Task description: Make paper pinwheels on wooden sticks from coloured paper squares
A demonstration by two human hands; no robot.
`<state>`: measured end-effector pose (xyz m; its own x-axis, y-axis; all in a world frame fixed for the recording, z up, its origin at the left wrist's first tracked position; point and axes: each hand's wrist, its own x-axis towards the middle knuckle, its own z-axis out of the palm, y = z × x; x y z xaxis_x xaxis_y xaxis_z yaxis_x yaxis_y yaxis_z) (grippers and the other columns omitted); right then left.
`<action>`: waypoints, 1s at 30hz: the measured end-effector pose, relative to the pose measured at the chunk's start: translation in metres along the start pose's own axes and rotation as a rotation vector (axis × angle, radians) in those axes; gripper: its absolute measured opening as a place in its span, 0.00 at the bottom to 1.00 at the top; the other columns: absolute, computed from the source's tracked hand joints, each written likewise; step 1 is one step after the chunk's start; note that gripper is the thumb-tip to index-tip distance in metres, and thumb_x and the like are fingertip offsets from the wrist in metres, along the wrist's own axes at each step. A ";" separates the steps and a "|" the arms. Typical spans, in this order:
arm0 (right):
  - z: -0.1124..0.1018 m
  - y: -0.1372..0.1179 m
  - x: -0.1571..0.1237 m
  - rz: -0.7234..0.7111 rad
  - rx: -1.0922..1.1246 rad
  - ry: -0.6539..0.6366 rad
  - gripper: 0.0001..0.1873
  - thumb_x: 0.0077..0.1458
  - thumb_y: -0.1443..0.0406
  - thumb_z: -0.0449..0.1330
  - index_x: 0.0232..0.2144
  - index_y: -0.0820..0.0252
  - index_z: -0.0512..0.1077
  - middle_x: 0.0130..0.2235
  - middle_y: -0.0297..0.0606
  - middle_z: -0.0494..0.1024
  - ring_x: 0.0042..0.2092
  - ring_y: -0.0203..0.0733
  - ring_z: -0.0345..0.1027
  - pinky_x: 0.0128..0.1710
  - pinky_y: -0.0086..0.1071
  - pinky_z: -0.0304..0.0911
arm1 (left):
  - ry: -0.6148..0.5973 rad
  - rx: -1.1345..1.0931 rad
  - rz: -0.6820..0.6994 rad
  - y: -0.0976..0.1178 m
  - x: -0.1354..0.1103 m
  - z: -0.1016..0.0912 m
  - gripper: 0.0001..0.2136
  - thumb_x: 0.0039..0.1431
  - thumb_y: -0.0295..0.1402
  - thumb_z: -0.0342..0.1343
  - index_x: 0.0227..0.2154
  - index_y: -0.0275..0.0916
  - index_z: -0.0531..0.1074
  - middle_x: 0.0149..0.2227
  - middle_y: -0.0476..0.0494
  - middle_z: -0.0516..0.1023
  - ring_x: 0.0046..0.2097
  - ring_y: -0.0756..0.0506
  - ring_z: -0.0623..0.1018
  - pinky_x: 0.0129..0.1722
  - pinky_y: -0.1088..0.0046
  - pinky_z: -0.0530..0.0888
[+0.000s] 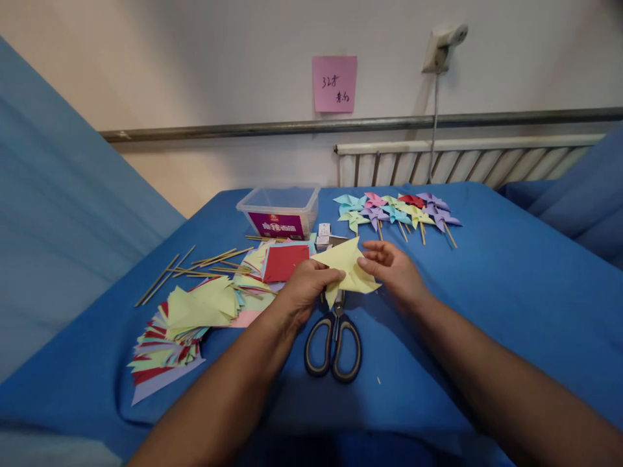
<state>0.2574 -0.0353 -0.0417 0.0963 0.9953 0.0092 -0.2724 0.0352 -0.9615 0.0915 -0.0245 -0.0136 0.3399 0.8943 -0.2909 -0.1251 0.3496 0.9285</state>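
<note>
Over the middle of the table I hold a pale yellow paper pinwheel piece (357,275), partly folded, its points sticking out. My left hand (311,282) pinches it between thumb and fingers near its centre. At its right edge is my right hand (389,266), thumb and fingertips closed on a corner of the paper. Just below the paper lie scissors (335,324) with dark handles toward me; their blades are mostly hidden by the paper. A small white box (324,230) stands behind it.
Coloured paper pieces (170,331) and red squares (286,261) are piled left, among thin sticks (214,259). A clear plastic box (277,211) stands behind. Several finished pinwheels (399,211) lie at back right on the blue cloth (487,311).
</note>
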 end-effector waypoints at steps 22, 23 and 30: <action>0.031 0.026 -0.007 -0.063 0.330 0.275 0.23 0.40 0.63 0.72 0.40 0.61 0.72 0.37 0.38 0.82 0.34 0.42 0.77 0.35 0.35 0.73 | 0.080 -0.227 0.031 -0.019 0.003 0.018 0.13 0.44 0.32 0.67 0.36 0.40 0.77 0.35 0.45 0.80 0.36 0.46 0.77 0.37 0.71 0.72; 0.032 0.026 -0.008 -0.059 0.332 0.277 0.23 0.40 0.63 0.72 0.40 0.61 0.72 0.37 0.37 0.82 0.34 0.42 0.77 0.35 0.35 0.73 | 0.090 -0.245 0.030 -0.020 0.003 0.018 0.13 0.43 0.32 0.67 0.35 0.40 0.77 0.34 0.45 0.80 0.35 0.46 0.77 0.37 0.71 0.72; 0.034 0.026 -0.011 0.014 0.368 0.165 0.21 0.43 0.62 0.71 0.39 0.61 0.72 0.40 0.41 0.82 0.36 0.44 0.77 0.39 0.38 0.72 | 0.124 -0.297 0.059 -0.023 0.005 0.018 0.11 0.43 0.28 0.67 0.32 0.38 0.77 0.33 0.44 0.81 0.34 0.46 0.77 0.36 0.71 0.73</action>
<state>0.2170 -0.0427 -0.0573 0.2345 0.9691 -0.0764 -0.5968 0.0815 -0.7982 0.1130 -0.0330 -0.0328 0.2097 0.9364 -0.2814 -0.4143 0.3458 0.8419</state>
